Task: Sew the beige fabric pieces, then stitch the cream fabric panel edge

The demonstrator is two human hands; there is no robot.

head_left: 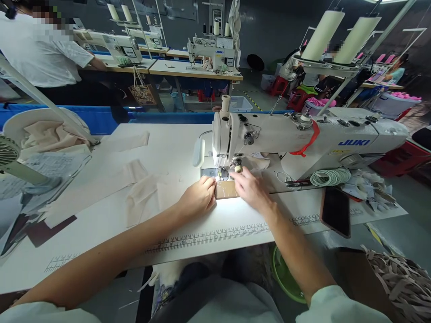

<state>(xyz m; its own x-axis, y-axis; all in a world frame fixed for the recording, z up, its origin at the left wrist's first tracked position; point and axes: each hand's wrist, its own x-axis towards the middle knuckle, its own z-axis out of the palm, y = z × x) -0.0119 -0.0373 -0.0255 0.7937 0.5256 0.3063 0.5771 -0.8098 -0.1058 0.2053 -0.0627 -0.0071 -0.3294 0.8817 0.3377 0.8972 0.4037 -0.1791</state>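
Bare forearms forward and inward, left hand with fingers bunched, right hand nearby, fingers slightly bent.

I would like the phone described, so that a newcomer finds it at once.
Start from the nearest JUKI sewing machine, on the white table. Look below its blue lettering, well to the right of the right hand, at the table's front edge. The phone is the flat, dark rectangle with rounded corners, unlike the round pale-green coil and crumpled scraps near it.
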